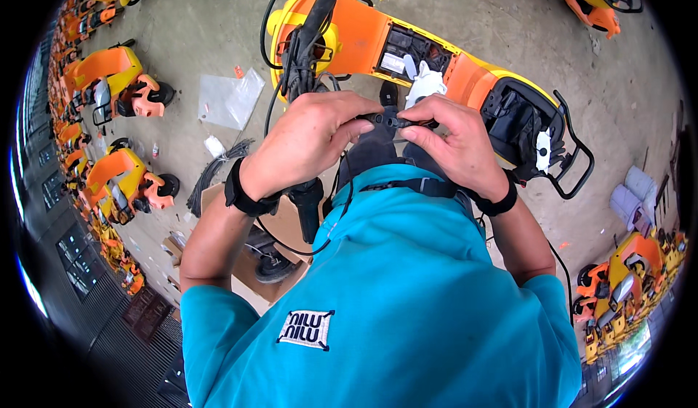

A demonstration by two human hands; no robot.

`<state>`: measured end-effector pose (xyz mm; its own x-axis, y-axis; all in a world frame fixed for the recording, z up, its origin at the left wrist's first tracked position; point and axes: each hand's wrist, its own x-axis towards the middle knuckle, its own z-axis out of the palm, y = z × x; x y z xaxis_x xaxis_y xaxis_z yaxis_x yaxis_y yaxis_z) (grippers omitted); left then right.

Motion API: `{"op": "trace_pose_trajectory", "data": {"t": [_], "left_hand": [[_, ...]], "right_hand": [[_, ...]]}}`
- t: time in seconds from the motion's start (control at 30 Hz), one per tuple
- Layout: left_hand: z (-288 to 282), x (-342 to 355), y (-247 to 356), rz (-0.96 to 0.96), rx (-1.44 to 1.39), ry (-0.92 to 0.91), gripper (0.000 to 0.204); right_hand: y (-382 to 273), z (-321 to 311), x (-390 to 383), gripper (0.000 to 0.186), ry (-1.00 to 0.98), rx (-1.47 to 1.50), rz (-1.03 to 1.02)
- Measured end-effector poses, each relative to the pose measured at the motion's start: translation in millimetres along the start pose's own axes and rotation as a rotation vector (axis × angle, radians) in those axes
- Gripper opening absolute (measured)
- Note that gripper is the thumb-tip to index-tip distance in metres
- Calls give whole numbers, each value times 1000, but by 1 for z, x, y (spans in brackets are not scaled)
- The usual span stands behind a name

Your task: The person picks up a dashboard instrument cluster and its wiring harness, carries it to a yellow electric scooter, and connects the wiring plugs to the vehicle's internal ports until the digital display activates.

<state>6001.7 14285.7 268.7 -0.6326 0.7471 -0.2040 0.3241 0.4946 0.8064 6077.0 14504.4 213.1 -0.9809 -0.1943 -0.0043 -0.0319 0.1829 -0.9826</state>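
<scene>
Both hands on the small black plug-in cable connector [392,122] — mating step, by the look.
Left hand [305,143] and right hand [454,143] pinch it tight, six o'clock of the orange-and-yellow plastic scooter deck [363,37] — next needs straight alignment.

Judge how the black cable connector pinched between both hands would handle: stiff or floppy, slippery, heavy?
The black cable connector looks like small rigid plastic, probably light. The cable trailing from it hangs in a loose curve, so likely floppy. Left hand and right hand pinch it with fingertips, suggesting it needs little force.
</scene>
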Motion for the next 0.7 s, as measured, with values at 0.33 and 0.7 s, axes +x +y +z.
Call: {"op": "trace_pose_trajectory", "data": {"t": [0.33,0.7], "left_hand": [[-5,2,-7,71,40,-4,19],[-2,3,-10,95,18,8,23]], "right_hand": [[-3,1,9,18,-55,-6,70],[-3,-1,6,19,-48,-21,65]]}}
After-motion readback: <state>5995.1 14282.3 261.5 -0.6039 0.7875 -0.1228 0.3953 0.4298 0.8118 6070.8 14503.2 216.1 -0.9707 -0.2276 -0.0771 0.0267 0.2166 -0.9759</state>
